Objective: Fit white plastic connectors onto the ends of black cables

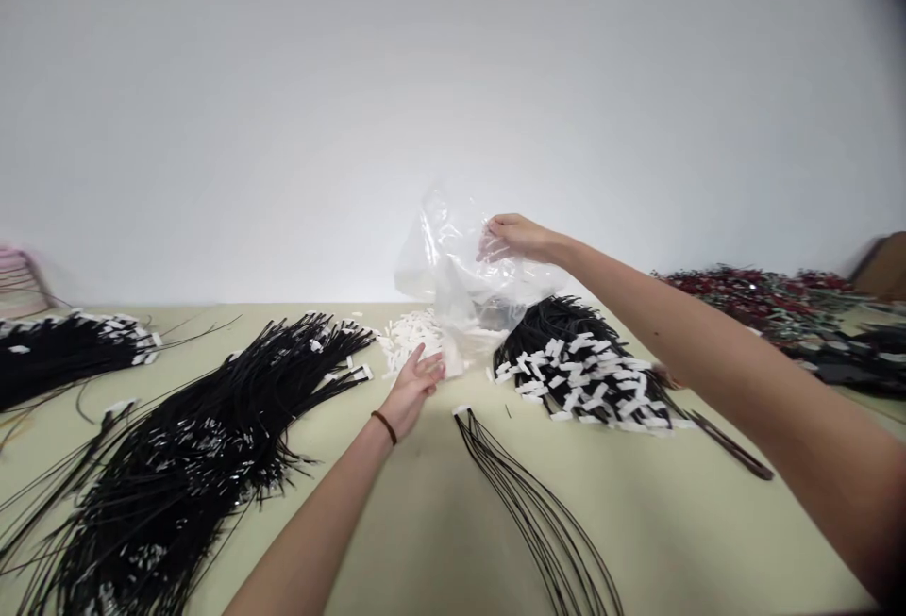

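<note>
A clear plastic bag [453, 262] hangs over the middle of the table, bunched and crinkled. My right hand [513, 237] is closed on its upper right part, the fingertips pinching the film. Below, my left hand [409, 397] has its fingers stretched and apart, palm turned up, beside the bag's lower corner; whether the fingertips touch the film I cannot make out. Under and behind the bag lies a heap of small white connector housings [407, 338]. Nearer me rests a bunch of black wires [520, 493] joined at a white connector [461, 409].
Left of my arm spreads a large pile of black wires [212, 437]. Another black bundle [71, 352] lies farther left. On the right are black wires with white connectors [587, 375], dark tweezers [732, 446] and a red-and-green wire pile [761, 295]. A wall [354, 107] rises behind the table.
</note>
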`<action>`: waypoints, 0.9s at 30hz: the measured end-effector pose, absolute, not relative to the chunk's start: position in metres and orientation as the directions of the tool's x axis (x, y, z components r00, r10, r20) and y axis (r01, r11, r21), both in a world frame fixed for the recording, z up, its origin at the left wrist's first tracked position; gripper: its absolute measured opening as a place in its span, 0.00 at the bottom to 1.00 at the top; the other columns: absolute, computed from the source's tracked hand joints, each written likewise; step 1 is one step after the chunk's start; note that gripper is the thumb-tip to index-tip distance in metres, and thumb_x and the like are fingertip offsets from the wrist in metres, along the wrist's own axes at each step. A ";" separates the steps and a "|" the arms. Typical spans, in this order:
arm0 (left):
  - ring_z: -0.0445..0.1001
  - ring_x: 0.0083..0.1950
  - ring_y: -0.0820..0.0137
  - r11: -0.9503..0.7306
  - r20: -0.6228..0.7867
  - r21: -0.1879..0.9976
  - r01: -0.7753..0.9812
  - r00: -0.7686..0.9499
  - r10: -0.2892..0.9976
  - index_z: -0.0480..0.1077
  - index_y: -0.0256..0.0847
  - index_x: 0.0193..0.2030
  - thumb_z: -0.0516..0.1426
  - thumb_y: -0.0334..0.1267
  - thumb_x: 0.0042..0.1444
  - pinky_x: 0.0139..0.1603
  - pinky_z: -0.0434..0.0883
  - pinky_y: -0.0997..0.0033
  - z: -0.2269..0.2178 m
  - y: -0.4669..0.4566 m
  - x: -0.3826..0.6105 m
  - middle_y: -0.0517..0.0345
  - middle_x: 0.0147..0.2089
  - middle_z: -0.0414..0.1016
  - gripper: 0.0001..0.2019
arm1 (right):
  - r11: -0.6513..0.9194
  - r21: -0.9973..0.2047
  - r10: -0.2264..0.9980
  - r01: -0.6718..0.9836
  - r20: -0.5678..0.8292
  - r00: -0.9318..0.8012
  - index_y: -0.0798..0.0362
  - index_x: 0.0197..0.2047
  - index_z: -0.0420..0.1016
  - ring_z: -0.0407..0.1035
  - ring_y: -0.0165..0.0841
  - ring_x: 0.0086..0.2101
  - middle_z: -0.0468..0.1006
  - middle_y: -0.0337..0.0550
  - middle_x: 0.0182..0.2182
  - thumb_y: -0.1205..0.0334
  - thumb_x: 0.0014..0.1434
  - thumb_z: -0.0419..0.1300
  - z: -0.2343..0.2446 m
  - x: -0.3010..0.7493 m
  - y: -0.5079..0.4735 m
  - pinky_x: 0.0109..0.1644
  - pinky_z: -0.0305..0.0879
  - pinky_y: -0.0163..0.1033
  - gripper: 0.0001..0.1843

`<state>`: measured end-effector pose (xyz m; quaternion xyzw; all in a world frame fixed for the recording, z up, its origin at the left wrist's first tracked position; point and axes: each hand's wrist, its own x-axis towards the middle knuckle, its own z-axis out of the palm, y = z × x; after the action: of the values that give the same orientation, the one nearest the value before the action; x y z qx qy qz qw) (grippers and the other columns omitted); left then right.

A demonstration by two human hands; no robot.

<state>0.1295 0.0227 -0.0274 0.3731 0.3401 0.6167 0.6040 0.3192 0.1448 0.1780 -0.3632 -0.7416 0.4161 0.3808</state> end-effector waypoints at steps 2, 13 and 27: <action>0.68 0.33 0.77 -0.016 0.033 0.872 -0.490 0.027 0.999 0.56 0.41 0.60 0.63 0.31 0.43 0.27 0.59 0.78 -0.027 0.022 0.131 0.43 0.52 0.69 0.36 | 0.375 -0.898 0.866 0.232 0.250 -0.433 0.58 0.29 0.64 0.73 0.33 0.27 0.73 0.47 0.26 0.68 0.64 0.46 0.173 0.320 0.148 0.33 0.72 0.39 0.12; 0.69 0.50 0.66 0.001 0.083 0.813 -0.582 0.118 0.989 0.66 0.39 0.44 0.63 0.32 0.45 0.50 0.68 0.63 -0.019 0.015 0.136 0.52 0.50 0.71 0.18 | 0.331 -0.904 0.906 0.269 0.225 -0.358 0.60 0.28 0.67 0.72 0.33 0.24 0.72 0.47 0.24 0.66 0.61 0.53 0.173 0.307 0.154 0.28 0.71 0.37 0.10; 0.74 0.41 0.67 -0.068 0.028 0.823 -0.564 -0.079 0.997 0.65 0.40 0.43 0.65 0.27 0.38 0.48 0.71 0.60 -0.019 0.015 0.139 0.56 0.39 0.74 0.23 | 0.292 -0.899 0.934 0.326 0.195 -0.300 0.58 0.43 0.69 0.74 0.35 0.30 0.74 0.53 0.39 0.60 0.59 0.55 0.150 0.372 0.162 0.36 0.73 0.43 0.12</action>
<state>0.1394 0.0150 -0.0187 0.3246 0.3328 0.6546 0.5961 0.3717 0.1623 0.1501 -0.4471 -0.7045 0.3923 0.3872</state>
